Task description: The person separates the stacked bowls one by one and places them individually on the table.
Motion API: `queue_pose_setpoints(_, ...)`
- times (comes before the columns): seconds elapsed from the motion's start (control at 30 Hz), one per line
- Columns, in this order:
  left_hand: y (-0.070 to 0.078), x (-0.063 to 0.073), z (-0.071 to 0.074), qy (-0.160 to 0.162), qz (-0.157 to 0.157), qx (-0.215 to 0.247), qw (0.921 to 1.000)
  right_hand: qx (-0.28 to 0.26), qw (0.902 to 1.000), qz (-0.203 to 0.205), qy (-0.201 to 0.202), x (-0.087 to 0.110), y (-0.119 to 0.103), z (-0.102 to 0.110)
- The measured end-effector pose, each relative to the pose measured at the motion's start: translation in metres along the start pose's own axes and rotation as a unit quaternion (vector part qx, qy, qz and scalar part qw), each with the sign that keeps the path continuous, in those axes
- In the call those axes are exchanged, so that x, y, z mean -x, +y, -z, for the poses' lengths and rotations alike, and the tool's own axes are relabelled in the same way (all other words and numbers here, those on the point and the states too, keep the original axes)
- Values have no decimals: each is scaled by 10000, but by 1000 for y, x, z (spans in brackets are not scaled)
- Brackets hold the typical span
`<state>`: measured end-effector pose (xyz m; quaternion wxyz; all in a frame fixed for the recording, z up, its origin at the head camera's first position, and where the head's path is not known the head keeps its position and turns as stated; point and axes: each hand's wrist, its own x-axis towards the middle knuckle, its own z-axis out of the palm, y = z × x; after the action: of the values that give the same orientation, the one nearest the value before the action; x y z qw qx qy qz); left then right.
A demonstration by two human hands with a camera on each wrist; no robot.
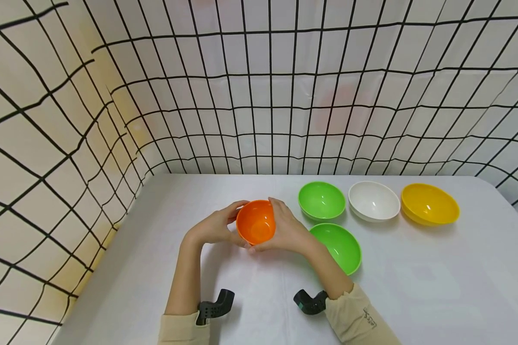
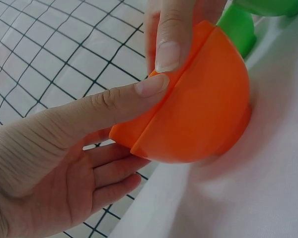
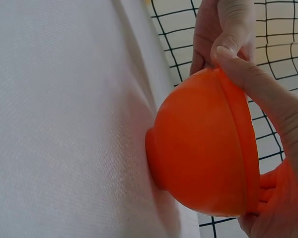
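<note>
Over the table's middle, an orange bowl point(image 1: 255, 223) is held upright between both hands, its foot near the white cloth. My left hand point(image 1: 217, 225) grips it from the left, thumb on the near side of the rim and fingers behind. From the right, my right hand point(image 1: 287, 227) holds the rim, its thumb almost meeting the other thumb. Both wrist views show a line just below the rim of the orange bowl point(image 2: 203, 104); whether a second bowl is nested there, I cannot tell. A green bowl point(image 1: 341, 247) stands beside the right forearm, partly hidden by it.
Along the back right stand another green bowl point(image 1: 321, 199), a white bowl point(image 1: 374, 203) and a yellow bowl point(image 1: 429, 206). A white cloth covers the table point(image 1: 436, 282). White walls with a black grid point(image 1: 267, 105) rise behind and at the left.
</note>
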<state>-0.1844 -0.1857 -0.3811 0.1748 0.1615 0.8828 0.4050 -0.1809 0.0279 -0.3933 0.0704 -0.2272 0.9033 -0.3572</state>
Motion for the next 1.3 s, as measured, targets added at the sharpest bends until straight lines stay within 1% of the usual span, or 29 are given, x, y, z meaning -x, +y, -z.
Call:
queue_pose_setpoints(0.23, 0, 1, 1, -70, -93, 67, 9999, 41, 10000, 52, 13, -1, 2, -1)
queue_pose_setpoints(0.33, 0, 1, 1, -91, -82, 77, 9999, 14, 10000, 72, -11, -1, 2, 0)
queue_pose_setpoints(0.57, -2, -1, 1, -102, -136, 118, 9998, -182, 9998, 117, -51, 1, 4, 1)
queue_pose_setpoints(0.73, -3, 0, 1, -144, -451, 176, 9987, -385, 9991, 148, -52, 2, 4, 2)
queue_pose_setpoints(0.83, 10, 6, 3, -195, -510, 244, 9982, -467, 9988, 119, -51, 1, 5, 2)
queue_pose_setpoints(0.93, 12, 7, 2, -212, -495, 309, 9981, -526, 9986, 84, -48, 0, 7, 1)
queue_pose_setpoints(0.97, 12, 7, 2, -221, -462, 315, 9982, -534, 9985, 73, -45, 0, 7, 1)
queue_pose_setpoints(1.07, -2, 0, 0, -187, -478, 271, 9983, -572, 9983, 46, -58, -1, 8, 1)
queue_pose_setpoints(1.1, -4, -1, -1, -175, -474, 253, 9984, -573, 9983, 38, -62, -1, 8, 1)
queue_pose_setpoints(1.3, -6, -2, 0, -162, -371, 195, 9990, -634, 9979, 76, -67, 0, 8, 3)
